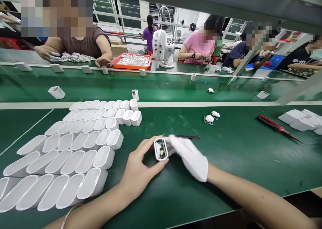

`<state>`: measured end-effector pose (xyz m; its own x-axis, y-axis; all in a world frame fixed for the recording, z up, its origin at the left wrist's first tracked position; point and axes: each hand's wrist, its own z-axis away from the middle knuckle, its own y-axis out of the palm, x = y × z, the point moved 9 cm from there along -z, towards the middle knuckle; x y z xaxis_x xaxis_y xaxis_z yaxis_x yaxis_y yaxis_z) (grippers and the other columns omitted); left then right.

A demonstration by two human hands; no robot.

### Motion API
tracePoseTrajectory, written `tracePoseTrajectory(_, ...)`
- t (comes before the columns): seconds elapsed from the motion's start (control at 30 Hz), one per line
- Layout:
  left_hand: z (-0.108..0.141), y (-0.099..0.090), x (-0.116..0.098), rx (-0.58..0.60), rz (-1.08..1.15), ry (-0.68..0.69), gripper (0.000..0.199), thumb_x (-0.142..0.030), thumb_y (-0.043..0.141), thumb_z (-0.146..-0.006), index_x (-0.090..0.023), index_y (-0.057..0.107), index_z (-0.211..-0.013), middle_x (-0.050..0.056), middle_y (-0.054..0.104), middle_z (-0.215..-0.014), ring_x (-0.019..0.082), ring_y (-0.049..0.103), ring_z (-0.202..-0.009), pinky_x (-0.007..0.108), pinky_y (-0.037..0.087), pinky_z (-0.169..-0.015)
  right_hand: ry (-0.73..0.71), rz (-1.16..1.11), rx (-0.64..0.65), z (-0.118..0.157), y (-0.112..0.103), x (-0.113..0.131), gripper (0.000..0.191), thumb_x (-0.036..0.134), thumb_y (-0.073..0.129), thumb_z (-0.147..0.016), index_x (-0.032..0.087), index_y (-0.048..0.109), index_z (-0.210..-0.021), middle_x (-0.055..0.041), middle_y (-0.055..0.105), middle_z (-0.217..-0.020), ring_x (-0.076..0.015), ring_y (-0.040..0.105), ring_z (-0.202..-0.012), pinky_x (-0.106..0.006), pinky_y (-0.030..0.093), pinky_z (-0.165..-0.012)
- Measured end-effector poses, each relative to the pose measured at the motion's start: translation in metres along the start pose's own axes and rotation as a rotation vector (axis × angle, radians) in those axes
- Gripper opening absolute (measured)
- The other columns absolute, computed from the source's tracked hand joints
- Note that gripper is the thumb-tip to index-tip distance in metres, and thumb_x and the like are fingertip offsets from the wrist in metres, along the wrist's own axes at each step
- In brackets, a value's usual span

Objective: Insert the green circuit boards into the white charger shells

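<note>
My left hand [139,167] is bare and grips a small white plastic casing [156,152] between thumb and fingers. The open end of the casing faces me, and a circuit board [161,149] with electronic parts shows inside. My right hand [190,157], in a white glove, has its fingers drawn together against the casing's right side; the fingertips are partly hidden. Just behind the gloved fingers lies a thin black tool [188,137], perhaps tweezers. Rows of white casings [100,157] stand to the left, their smooth closed ends up.
Two small circuit boards [209,119] lie beyond my right hand. Red-and-black pliers [274,125] and a white pile [299,120] are at right. Across the green belt [171,90], carrying spaced pieces, co-workers sit near an orange tray [115,63] and a white fan [161,46].
</note>
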<state>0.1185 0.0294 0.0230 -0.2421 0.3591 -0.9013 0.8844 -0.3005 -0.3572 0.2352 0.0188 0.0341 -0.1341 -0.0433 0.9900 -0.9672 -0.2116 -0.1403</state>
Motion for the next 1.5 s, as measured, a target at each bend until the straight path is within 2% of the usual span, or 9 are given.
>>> tracePoseTrajectory(0.13, -0.002, 0.015, 0.021, 0.173, -0.036, -0.227, 0.048, -0.017, 0.055, -0.08, -0.028, 0.052, -0.126, 0.002, 0.055, -0.132, 0.023, 0.048, -0.124, 0.041, 0.036, -0.106, 0.073, 0.95, -0.3, -0.002, -0.072, 0.002, 0.033, 0.048, 0.06, -0.078, 0.022, 0.071, -0.094, -0.0081, 0.062, -0.101, -0.0264, 0.056, -0.095, -0.038, 0.044, -0.08)
tracePoseTrajectory(0.23, -0.003, 0.013, 0.023, 0.177, -0.174, -0.238, 0.046, -0.017, 0.053, -0.079, -0.027, 0.056, -0.124, 0.003, 0.051, -0.134, 0.025, 0.039, -0.13, 0.045, 0.031, -0.109, 0.263, 1.125, -0.215, -0.007, -0.099, -0.022, 0.027, 0.04, 0.069, -0.07, 0.024, 0.071, -0.092, -0.0067, 0.062, -0.106, -0.0243, 0.06, -0.088, -0.033, 0.046, -0.07)
tracePoseTrajectory(0.3, -0.004, 0.008, 0.025, 0.129, -0.156, -0.253, 0.047, -0.019, 0.052, -0.08, -0.027, 0.054, -0.126, 0.004, 0.055, -0.129, 0.024, 0.046, -0.123, 0.044, 0.036, -0.105, 0.306, 1.102, -0.167, -0.008, -0.102, -0.031, 0.012, 0.033, 0.064, -0.077, 0.024, 0.07, -0.083, -0.0051, 0.063, -0.097, -0.0199, 0.06, -0.078, -0.03, 0.045, -0.064)
tracePoseTrajectory(0.4, -0.004, 0.004, 0.028, 0.074, -0.092, -0.27, 0.048, -0.018, 0.053, -0.078, -0.027, 0.053, -0.125, 0.003, 0.06, -0.12, 0.021, 0.056, -0.11, 0.039, 0.042, -0.098, 0.235, 1.026, -0.163, -0.009, -0.092, -0.027, 0.012, 0.028, 0.053, -0.087, 0.024, 0.064, -0.081, -0.0011, 0.063, -0.079, -0.0157, 0.057, -0.066, -0.027, 0.041, -0.058)
tracePoseTrajectory(0.5, -0.005, 0.002, 0.025, 0.058, -0.093, -0.237, 0.041, -0.015, 0.054, -0.077, -0.027, 0.059, -0.116, 0.001, 0.063, -0.115, 0.02, 0.058, -0.107, 0.037, 0.042, -0.097, 0.001, 0.962, -0.068, -0.01, -0.066, -0.008, 0.009, 0.025, 0.051, -0.09, 0.024, 0.06, -0.089, 0.0017, 0.062, -0.075, -0.0137, 0.055, -0.066, -0.024, 0.04, -0.059)
tracePoseTrajectory(0.67, -0.006, 0.002, 0.02, 0.056, -0.119, -0.209, 0.035, -0.012, 0.054, -0.076, -0.025, 0.063, -0.108, 0.0, 0.066, -0.109, 0.019, 0.059, -0.103, 0.035, 0.044, -0.094, -0.313, 1.229, -0.065, -0.003, -0.043, 0.021, 0.009, 0.018, 0.053, -0.09, 0.02, 0.062, -0.09, -0.0013, 0.065, -0.077, -0.0159, 0.055, -0.069, -0.028, 0.037, -0.065)
tracePoseTrajectory(0.87, -0.006, 0.001, 0.02, 0.046, -0.146, -0.217, 0.033, -0.013, 0.054, -0.076, -0.024, 0.064, -0.106, 0.001, 0.067, -0.106, 0.02, 0.061, -0.1, 0.036, 0.047, -0.09, -0.361, 1.3, -0.118, 0.0, -0.036, 0.021, 0.01, 0.017, 0.052, -0.09, 0.019, 0.062, -0.089, -0.0008, 0.064, -0.076, -0.0151, 0.054, -0.067, -0.027, 0.033, -0.062)
tracePoseTrajectory(1.13, -0.005, 0.001, 0.02, 0.047, -0.144, -0.194, 0.034, -0.013, 0.054, -0.077, -0.026, 0.063, -0.108, 0.001, 0.066, -0.107, 0.021, 0.061, -0.103, 0.036, 0.048, -0.09, -0.62, 1.379, -0.112, 0.002, -0.029, 0.033, 0.025, 0.005, 0.04, -0.091, 0.021, 0.059, -0.088, 0.0004, 0.067, -0.078, -0.0135, 0.049, -0.063, -0.029, 0.026, -0.063)
tracePoseTrajectory(1.5, -0.006, 0.003, 0.02, 0.059, -0.16, -0.205, 0.034, -0.011, 0.053, -0.077, -0.025, 0.062, -0.107, 0.001, 0.066, -0.106, 0.02, 0.06, -0.101, 0.036, 0.047, -0.091, -0.563, 1.394, -0.131, -0.003, -0.033, 0.035, 0.024, 0.009, 0.041, -0.091, 0.021, 0.061, -0.089, 0.0011, 0.068, -0.075, -0.0139, 0.048, -0.061, -0.029, 0.022, -0.06)
